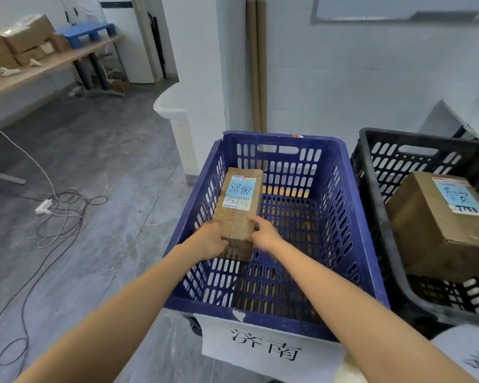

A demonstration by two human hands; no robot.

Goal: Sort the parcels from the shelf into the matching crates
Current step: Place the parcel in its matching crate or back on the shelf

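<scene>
Where the room opens at far left, a wooden shelf carries several brown boxes, and nearer, cables lie looped on the grey floor. In the centre, two bare arms reach forward. The left hand grips the near left edge of a long cardboard parcel, fingers curled under it. The right hand grips the near right edge, thumb on top. The parcel sits inside the blue crate, along its left wall, far end pointing to the back left corner. Whether it rests on the bottom cannot be told. Its pale blue label reads 济南, as does the white sign on the crate's near side. Just right stands a black crate holding a squarer parcel, the box, with its own blue label.
</scene>
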